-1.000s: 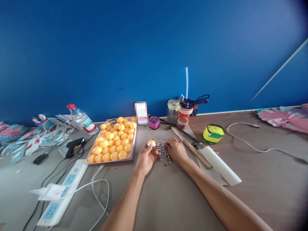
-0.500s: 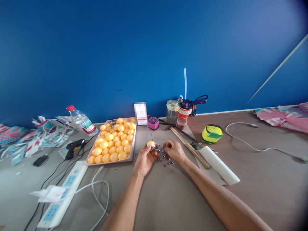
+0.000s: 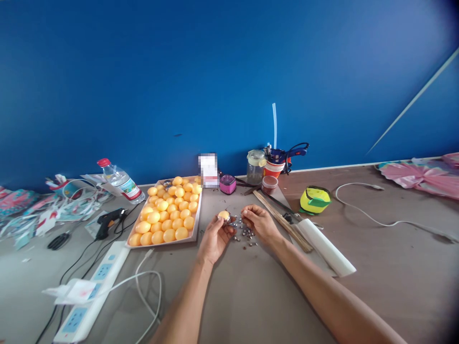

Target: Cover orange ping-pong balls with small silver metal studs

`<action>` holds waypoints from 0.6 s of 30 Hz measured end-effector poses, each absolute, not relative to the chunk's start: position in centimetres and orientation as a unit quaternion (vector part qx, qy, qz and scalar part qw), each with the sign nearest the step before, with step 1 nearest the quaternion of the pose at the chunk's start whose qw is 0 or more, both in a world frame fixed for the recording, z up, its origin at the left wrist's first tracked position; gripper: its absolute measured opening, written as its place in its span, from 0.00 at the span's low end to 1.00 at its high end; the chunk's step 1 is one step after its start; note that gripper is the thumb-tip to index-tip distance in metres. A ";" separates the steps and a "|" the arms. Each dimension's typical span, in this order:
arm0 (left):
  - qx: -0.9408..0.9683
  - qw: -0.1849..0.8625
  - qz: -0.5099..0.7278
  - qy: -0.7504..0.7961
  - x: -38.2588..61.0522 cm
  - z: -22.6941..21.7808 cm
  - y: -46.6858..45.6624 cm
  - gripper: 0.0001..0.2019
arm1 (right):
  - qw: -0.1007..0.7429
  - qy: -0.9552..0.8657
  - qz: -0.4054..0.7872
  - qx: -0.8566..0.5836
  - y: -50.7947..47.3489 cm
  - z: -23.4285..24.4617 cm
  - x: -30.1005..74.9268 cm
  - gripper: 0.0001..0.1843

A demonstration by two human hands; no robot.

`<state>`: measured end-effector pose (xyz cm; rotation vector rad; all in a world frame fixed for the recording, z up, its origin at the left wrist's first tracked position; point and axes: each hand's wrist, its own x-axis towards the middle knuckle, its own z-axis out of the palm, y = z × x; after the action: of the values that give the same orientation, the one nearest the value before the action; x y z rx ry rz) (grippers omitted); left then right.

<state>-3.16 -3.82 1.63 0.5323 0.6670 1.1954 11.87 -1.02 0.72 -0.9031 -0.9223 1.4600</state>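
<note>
My left hand (image 3: 214, 237) is closed round a small orange ball (image 3: 224, 215), held just above the table. My right hand (image 3: 259, 221) hovers close beside it with the fingers pinched on a tiny piece I cannot make out. Between and under the hands lies a scatter of small shiny metal bits (image 3: 245, 233). Left of my left hand, a shallow tray (image 3: 197, 224) holds several more orange balls (image 3: 168, 215).
A black glue gun (image 3: 107, 218), scissors (image 3: 59, 240), a power strip (image 3: 89, 291) with white cables and a water bottle (image 3: 120, 180) lie at left. Jars and a cup of tools (image 3: 275, 165) stand by the blue wall. Wooden sticks (image 3: 283, 220), a white roll (image 3: 324, 246) and yellow tape measure (image 3: 314, 199) are right.
My right hand has lifted off the metal bits and pinched in toward the ball in my left hand. The view has shifted slightly.
</note>
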 end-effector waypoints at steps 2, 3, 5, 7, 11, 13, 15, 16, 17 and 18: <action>0.249 0.741 0.545 0.303 -3.0 1.7 -3.9 0.11 | 0.544 -0.392 0.646 -0.366 -1.3 1.1 11.6 0.15; 0.253 0.741 0.545 0.302 -3.0 1.7 -3.9 0.11 | 0.534 -0.399 0.652 -0.361 -1.5 1.2 11.5 0.15; 0.260 0.740 0.543 0.300 -2.9 1.8 -4.0 0.11 | 0.518 -0.422 0.648 -0.365 -1.9 1.5 11.1 0.14; 0.267 0.739 0.541 0.299 -2.9 1.9 -4.0 0.11 | 0.509 -0.449 0.626 -0.385 -2.2 1.6 10.8 0.13; 0.276 0.733 0.547 0.295 -2.8 1.8 -4.0 0.12 | 0.494 -0.481 0.594 -0.414 -2.5 1.6 10.2 0.09; 0.282 0.731 0.549 0.291 -2.7 1.7 -4.0 0.12 | 0.496 -0.477 0.599 -0.409 -2.5 1.6 9.9 0.08; 0.287 0.730 0.550 0.289 -2.6 1.5 -4.0 0.12 | 0.499 -0.471 0.605 -0.404 -2.5 1.6 9.8 0.08; 0.288 0.728 0.550 0.289 -2.5 1.4 -4.0 0.12 | 0.498 -0.469 0.607 -0.404 -2.5 1.7 9.8 0.08; 0.289 0.726 0.552 0.291 -2.5 1.4 -4.0 0.12 | 0.495 -0.469 0.608 -0.407 -2.5 1.7 9.7 0.08; 0.290 0.724 0.554 0.293 -2.4 1.4 -4.0 0.12 | 0.492 -0.470 0.608 -0.410 -2.5 1.8 9.7 0.08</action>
<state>-2.40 -4.01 1.35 0.6392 0.6467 1.2217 9.72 -2.51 1.82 -0.9947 -1.1411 1.4747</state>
